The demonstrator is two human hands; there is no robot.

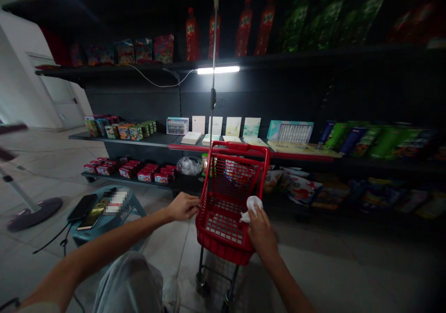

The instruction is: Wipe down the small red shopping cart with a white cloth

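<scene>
A small red plastic shopping cart (223, 252) on a metal frame with wheels stands in front of me. My left hand (184, 206) is closed at the left rim of its basket, fingers bent and fingertips on the edge. My right hand (262, 231) grips a crumpled white tissue (254, 205) at the basket's right side. Part of the tissue sticks out above the fingers and part hangs towards the basket's inside. The slatted floor of the basket shows between my hands.
Behind the cart, a dark shelf unit (139, 101) holds bottles, boxes, books and snack bags. A thin upright pole (213, 48) rises by the cart. At left, a blue-grey stool (134, 201) carries a phone (91, 214) and a black device (82, 207) with cables. A round stand base (38, 215) is farther left.
</scene>
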